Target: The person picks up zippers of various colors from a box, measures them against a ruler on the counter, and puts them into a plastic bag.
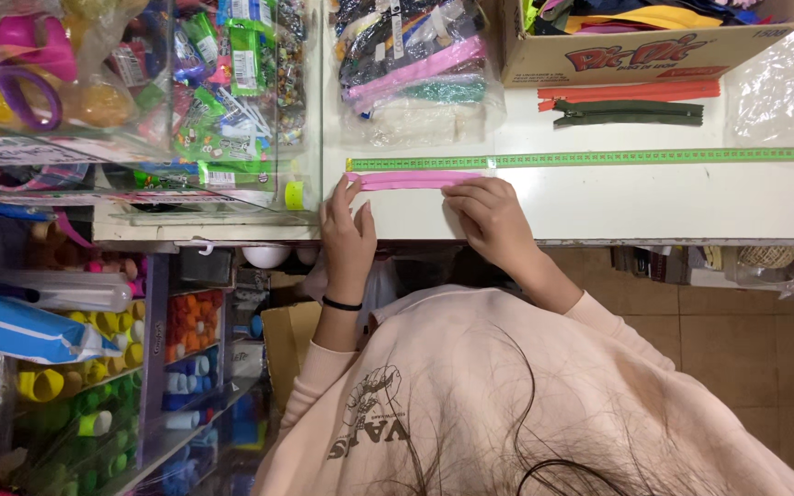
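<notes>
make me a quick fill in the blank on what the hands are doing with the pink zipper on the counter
Both hands press a ____ zipper flat on the white counter.
The zipper lies just below a green measuring ____.
The left hand has a black ____ on its wrist.
Below the cardboard box lie an orange zipper and a dark ____ one.

Missing words: pink; tape; band; green
</notes>
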